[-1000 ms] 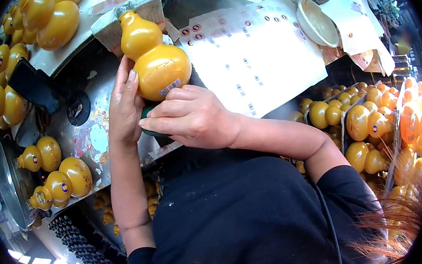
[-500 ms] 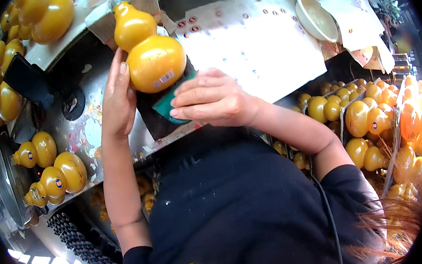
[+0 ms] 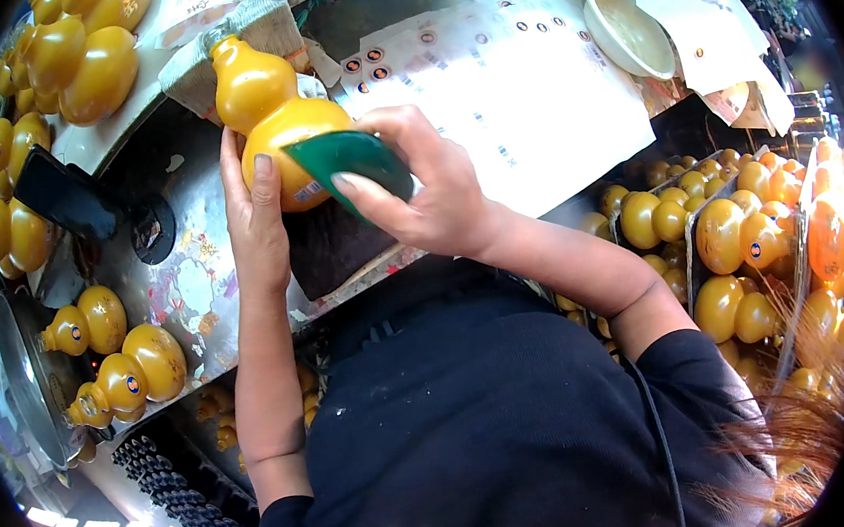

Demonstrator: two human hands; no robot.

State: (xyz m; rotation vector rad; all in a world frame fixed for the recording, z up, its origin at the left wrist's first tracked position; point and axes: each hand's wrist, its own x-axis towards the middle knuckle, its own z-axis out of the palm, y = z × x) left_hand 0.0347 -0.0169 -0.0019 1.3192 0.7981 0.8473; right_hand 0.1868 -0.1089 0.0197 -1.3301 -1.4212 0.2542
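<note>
A glossy yellow gourd-shaped bottle point(image 3: 251, 86) leans with its neck on a folded greyish cloth point(image 3: 193, 78). My left hand point(image 3: 255, 218) wraps the near left side of its lower bulb, thumb on the front. In my right hand point(image 3: 440, 187), a flat green scraper point(image 3: 363, 160) is pinched between thumb and fingers. The scraper covers part of the lower bulb; whether its edge touches cannot be made out. Below it shows part of a small barcode label point(image 3: 309, 191) on the bottle. A dark mat point(image 3: 341, 255) lies under the bottle.
A white sticker sheet point(image 3: 517, 85) covers the table's right side, with a pale bowl point(image 3: 627, 30) beyond. A dark phone-like slab point(image 3: 65, 199) stands at left. Gourd bottles point(image 3: 154, 359) stand at left; crates at right hold several more point(image 3: 721, 237). A metal basin point(image 3: 30, 368) sits far left.
My right hand has turned and raised the green scraper from below the bottle to across its lower bulb. My left thumb now lies further over the bulb's front. The view has shifted slightly.
</note>
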